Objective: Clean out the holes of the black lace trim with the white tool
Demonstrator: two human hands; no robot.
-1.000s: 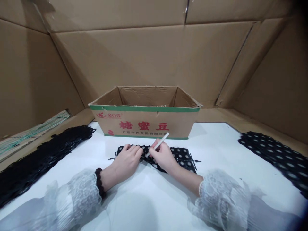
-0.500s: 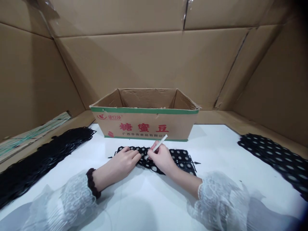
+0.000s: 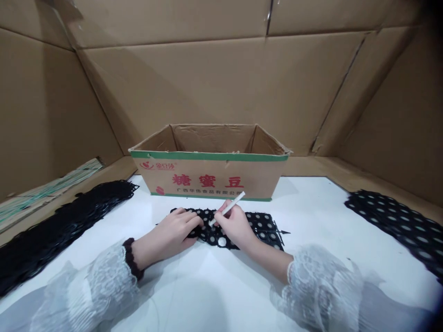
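A black sheet with rows of pale round spots (image 3: 265, 223) lies flat on the white table in front of me. My right hand (image 3: 236, 227) grips a slim white stick (image 3: 232, 204) like a pen, its lower tip touching the sheet near the middle. On the sheet's left part rests my left hand (image 3: 175, 233), fingers bent over it and thumb at its near edge, holding it down. One larger, brighter white disc (image 3: 222, 242) shows at the sheet's near edge between my hands. Both hands hide parts of the sheet.
Behind the sheet stands an open cardboard box (image 3: 204, 177) with a green rim and red lettering. A heap of black pieces (image 3: 69, 226) lies at the left; another spotted black sheet (image 3: 398, 226) lies at the right. Cardboard walls (image 3: 214, 83) enclose the white table (image 3: 194, 290).
My right hand and the stick have shifted very slightly. The thumb of my left hand now shows at the sheet's near edge, and the white disc is more exposed. The view has tilted a little.
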